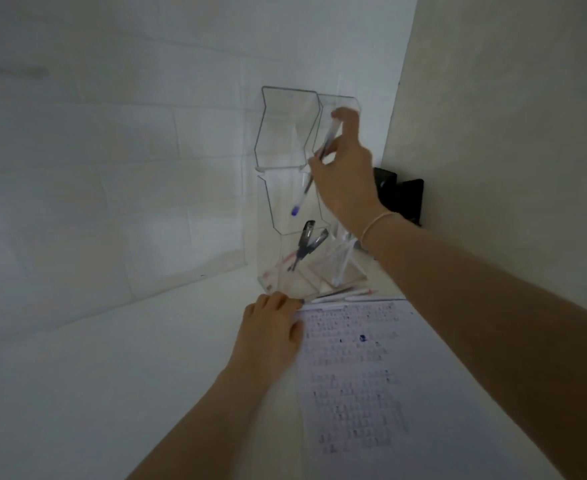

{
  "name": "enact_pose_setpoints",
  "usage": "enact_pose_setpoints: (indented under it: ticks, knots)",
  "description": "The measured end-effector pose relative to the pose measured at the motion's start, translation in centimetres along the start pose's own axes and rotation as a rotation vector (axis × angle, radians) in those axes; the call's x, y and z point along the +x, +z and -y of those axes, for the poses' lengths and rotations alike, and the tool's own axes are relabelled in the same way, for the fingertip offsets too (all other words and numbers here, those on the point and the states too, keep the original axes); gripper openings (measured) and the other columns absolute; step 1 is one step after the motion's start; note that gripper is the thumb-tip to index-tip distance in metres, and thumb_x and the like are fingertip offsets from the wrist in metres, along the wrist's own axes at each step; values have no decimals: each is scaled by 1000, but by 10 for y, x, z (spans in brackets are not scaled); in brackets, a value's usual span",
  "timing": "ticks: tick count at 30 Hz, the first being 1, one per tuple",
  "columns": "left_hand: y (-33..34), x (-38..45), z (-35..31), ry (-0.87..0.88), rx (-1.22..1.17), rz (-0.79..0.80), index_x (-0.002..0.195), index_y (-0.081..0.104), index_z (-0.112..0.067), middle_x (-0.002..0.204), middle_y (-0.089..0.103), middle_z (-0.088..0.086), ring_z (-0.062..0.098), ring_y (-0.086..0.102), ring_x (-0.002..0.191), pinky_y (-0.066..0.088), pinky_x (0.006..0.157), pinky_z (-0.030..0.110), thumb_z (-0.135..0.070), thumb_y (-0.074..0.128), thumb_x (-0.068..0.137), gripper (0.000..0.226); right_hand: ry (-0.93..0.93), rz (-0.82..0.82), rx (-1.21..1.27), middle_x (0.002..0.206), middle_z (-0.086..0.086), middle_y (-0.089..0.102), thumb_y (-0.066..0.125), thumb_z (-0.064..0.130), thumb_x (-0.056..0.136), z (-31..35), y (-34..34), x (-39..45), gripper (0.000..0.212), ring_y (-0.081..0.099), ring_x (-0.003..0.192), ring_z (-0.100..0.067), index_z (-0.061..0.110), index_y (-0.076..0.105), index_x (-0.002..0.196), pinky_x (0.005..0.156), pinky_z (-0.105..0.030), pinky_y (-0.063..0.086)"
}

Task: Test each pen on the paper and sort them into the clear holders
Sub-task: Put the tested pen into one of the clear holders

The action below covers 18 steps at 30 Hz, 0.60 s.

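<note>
- While raised before the clear holders [287,133], right hand [345,178] pinches a blue-capped pen [314,168], cap down.
- Left hand [271,327], fingers relaxed, presses the printed paper's [364,393] far-left corner.

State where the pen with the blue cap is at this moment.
In the head view, the pen with the blue cap is held by the right hand in front of the clear holders, cap end pointing down.

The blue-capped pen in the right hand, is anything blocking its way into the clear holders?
Nothing visible does. The right hand holds the blue-capped pen cap-down right in front of the clear holders, and no other thing lies between the pen and them.
</note>
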<state>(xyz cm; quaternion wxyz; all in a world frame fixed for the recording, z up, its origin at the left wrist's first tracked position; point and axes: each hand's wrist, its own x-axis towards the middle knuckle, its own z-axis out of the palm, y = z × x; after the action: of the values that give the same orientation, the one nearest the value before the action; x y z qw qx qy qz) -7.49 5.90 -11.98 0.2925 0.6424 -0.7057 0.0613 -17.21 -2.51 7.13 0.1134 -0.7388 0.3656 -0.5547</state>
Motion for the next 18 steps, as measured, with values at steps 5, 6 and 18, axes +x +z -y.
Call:
enact_pose_setpoints:
  ticks: [5, 6, 18]
  knots:
    - [2, 1, 2, 7, 16, -14, 115, 64, -15, 106, 59, 5, 27, 52, 96, 39, 82, 35, -19, 49, 90, 29, -47, 202, -252, 72, -10, 59, 47, 10, 94, -20, 36, -28, 31, 60, 62, -27, 9, 38, 124, 60, -40, 53]
    - [3, 1, 2, -4, 19, -8, 111, 65, -15, 102, 60, 6, 28, 54, 93, 41, 79, 36, -18, 48, 88, 29, -71, 231, -277, 71, -11, 59, 46, 11, 95, -23, 39, -34, 28, 60, 62, -28, 8, 40, 122, 59, -40, 53]
    - [3, 1, 2, -17, 47, -4, 118, 59, -19, 110, 52, 4, 24, 45, 104, 31, 88, 31, -20, 45, 94, 28, 164, -81, 152, 112, -8, 62, 52, 2, 88, -20, -3, -60, 18, 57, 102, -16, 12, 65, 94, 96, -27, 44]
